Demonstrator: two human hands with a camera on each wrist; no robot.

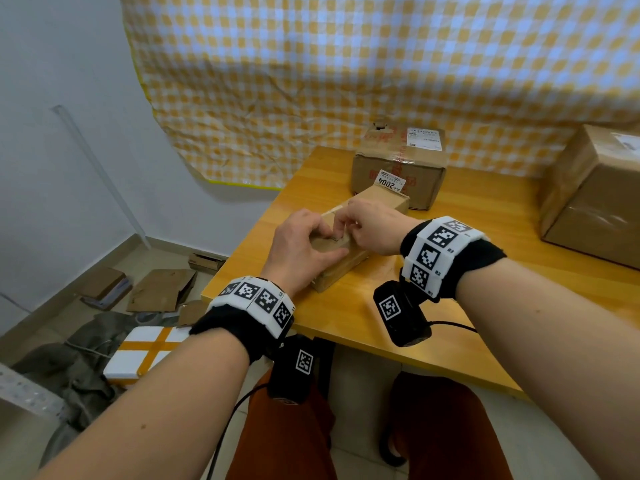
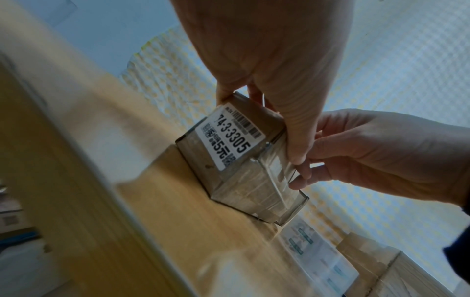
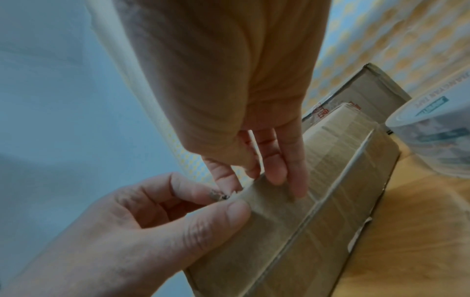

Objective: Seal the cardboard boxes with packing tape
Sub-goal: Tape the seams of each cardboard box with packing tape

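Both hands worked the small box [image 1: 349,237] near the table's [image 1: 450,306] left edge: left hand [image 1: 301,247] gripped it, right hand [image 1: 367,226] pinched at its top. Behind stood a labelled box [image 1: 398,168]; far right, a larger box [image 1: 595,195]. A tape roll [image 3: 437,128] sat just beside.

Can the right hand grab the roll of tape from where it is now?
Probably yes: the roll of tape stands on the table just beside the small box, nothing between, but the right hand must first let go.
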